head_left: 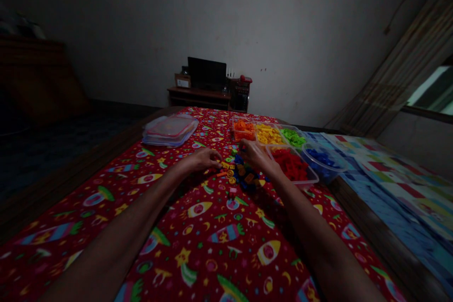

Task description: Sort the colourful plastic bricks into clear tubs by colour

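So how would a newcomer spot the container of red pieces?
Find the big red rocket-print cloth. On its right side, just right of the right hand, stands the container of red pieces. Colour sets it apart: orange pieces, yellow pieces, green pieces and blue pieces fill its neighbours.

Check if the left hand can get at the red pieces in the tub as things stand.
Probably not directly: the right hand and forearm lie between the left hand and the red pieces. The tub itself looks open on top.
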`<state>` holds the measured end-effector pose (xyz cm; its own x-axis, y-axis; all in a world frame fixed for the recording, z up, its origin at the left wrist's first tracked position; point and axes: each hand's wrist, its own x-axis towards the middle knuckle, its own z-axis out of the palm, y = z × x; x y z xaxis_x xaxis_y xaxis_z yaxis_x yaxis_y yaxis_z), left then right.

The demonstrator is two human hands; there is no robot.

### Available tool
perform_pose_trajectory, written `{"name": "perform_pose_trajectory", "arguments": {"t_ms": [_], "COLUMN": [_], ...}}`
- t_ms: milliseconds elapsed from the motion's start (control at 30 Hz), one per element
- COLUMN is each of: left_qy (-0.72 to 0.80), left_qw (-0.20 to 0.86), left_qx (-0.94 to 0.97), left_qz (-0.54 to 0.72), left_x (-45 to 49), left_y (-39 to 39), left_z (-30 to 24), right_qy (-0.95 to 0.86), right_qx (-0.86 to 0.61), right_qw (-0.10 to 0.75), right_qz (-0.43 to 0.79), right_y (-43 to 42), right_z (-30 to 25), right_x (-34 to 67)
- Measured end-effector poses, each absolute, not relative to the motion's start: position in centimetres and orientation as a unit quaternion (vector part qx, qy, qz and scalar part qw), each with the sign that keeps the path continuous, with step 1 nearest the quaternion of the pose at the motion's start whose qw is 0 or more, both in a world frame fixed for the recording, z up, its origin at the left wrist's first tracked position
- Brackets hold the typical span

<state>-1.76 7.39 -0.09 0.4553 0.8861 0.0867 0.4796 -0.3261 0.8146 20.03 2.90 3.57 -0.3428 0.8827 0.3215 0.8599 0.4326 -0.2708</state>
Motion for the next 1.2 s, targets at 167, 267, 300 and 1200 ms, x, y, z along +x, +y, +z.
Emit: {"name": "perform_pose_trajectory", "arguments": {"t_ms": [167, 267, 300, 1200], "left_qy": [0.47, 0.466, 0.464, 0.484], "left_qw": [0.462, 0.504, 0.509, 0.461], "left_qx": [0.666, 0.623, 0.62, 0.637], "left_qz": [0.35, 0.376, 0.376, 0.384], "left_x": [-1.6, -1.1, -0.9, -0.4], "left_y": [7.4, 6.5, 6.1, 6.9], "left_z": [-0.1, 0.5, 0.8, -0.5], "right_qy": [-0.856, -0.871, -0.875, -0.638], "right_qx": [-0.471, -0.438, -0.43, -0.728], "right_qw": [0.204, 0.203, 0.202, 0.193], "right_qz": [0.067, 0.09, 0.094, -0.159], "right_y": [2.6, 2.3, 2.2, -0.2], "right_z": [3.6, 3.6, 3.6, 11.4], "right_x": [18.7, 17.7, 17.5, 38.9]}}
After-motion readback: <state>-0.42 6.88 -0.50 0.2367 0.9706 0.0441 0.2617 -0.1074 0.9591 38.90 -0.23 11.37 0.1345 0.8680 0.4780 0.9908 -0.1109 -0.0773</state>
